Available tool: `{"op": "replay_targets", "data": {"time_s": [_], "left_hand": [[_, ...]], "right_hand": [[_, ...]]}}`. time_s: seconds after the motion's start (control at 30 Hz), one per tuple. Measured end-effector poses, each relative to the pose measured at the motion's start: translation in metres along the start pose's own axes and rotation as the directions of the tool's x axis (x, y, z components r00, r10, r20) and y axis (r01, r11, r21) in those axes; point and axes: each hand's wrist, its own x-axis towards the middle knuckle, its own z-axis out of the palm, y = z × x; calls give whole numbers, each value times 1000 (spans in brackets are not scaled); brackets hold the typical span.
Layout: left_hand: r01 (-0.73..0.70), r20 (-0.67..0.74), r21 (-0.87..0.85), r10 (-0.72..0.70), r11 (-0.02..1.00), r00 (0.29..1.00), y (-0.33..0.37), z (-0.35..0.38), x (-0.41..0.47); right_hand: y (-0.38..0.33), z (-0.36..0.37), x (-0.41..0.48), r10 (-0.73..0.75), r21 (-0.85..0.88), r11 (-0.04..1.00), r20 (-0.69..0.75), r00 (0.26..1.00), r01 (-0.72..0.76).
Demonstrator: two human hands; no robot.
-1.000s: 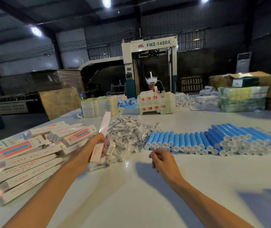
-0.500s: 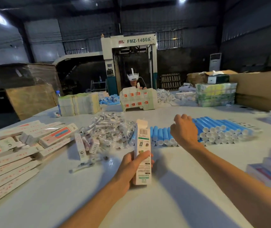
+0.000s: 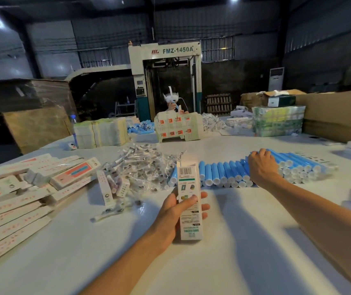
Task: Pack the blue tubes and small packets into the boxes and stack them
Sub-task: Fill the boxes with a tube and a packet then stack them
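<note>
In the lower middle of the frame the left hand (image 3: 171, 213) grips an erected carton (image 3: 188, 182) around its lower half, thumb across the printed face and fingers wrapped behind. It stands upright with the top flap open toward the far side. That thin card looks light and easily crushed, so a hold low on the narrow edges, as here, seems the safe one; squeezing the broad faces would likely pinch the mouth closed. To the right of centre the right hand (image 3: 261, 167) lies on the row of blue tubes (image 3: 223, 173), knuckles up and fingers bent over them. From here I cannot tell whether it has closed on one or merely rests there. The tubes lie side by side on the white table (image 3: 234, 252), white caps toward the viewer. They look smooth, round and apt to roll, so I would take one around its middle, not by the cap. Left of the carton, the small packets (image 3: 140, 167) sit in a loose clear-wrapped heap. They probably weigh almost nothing and slide about, so a pinch by one end should do. Flat cartons (image 3: 10, 211) are piled at the left edge.
</note>
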Motion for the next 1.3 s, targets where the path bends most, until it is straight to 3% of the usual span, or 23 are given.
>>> {"op": "replay_targets", "data": {"time_s": [0.2, 0.27, 0.33, 0.4, 0.43, 0.6, 0.67, 0.77, 0.9, 1.1, 1.3], "left_hand": [[-2, -96, 75, 9, 997, 995, 7, -5, -1], [5, -96, 83, 3, 997, 995, 11, -4, -2], [-9, -103, 97, 19, 995, 994, 14, -2, -1], [-46, -125, 144, 64, 988, 990, 13, -3, 0], [-62, -132, 174, 86, 983, 987, 12, -3, 1], [-70, -167, 229, 110, 971, 980, 11, -9, 1], [-88, -175, 219, 128, 972, 976, 12, -11, 2], [-94, -171, 204, 130, 975, 977, 12, -12, 3], [-102, -162, 231, 142, 968, 977, 12, -13, 3], [-121, -119, 291, 162, 949, 980, 13, -15, 1], [-128, -127, 307, 174, 943, 977, 11, -12, 3]], "right_hand": [[-13, -9, -8, 73, 131, 989, 5, 997, -73], [-22, -21, -10, 44, 360, 931, 37, 998, -54], [-34, -39, -18, 8, 725, 687, 77, 997, -61], [-47, -58, -31, -11, 954, 280, 111, 994, -104], [-54, -68, -38, -18, 989, 101, 108, 994, -106], [-71, -118, -57, -109, 891, -455, -42, 993, -12], [-73, -132, -58, -149, 809, -587, -144, 978, 30], [-80, -141, -54, -179, 823, -562, -218, 959, 82], [-87, -135, -51, -218, 942, -309, -202, 955, 129], [-85, -120, -37, -340, 988, -114, -139, 930, 106], [-89, -121, -34, -522, 963, 9, -226, 823, 270]]}}
